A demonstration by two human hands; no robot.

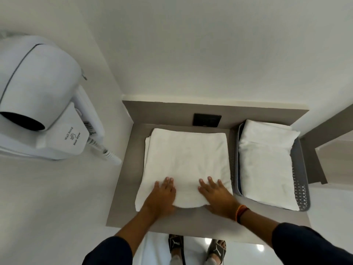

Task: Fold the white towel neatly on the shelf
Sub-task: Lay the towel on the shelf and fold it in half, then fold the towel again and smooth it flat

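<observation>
While both hands, left hand (162, 196) and right hand (217, 196), press flat and open on its near edge, the white towel (185, 165) lies folded square mid-shelf (122, 188); apparently only final smoothing remains.

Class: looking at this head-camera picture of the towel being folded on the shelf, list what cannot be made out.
- Head view: layers of the white towel, hidden by its top layer and the hands.
- Thumbs of left hand and right hand, tucked at the edge.
- Small print on the hair dryer, blurred.
- Basket contents beneath its towel.
</observation>
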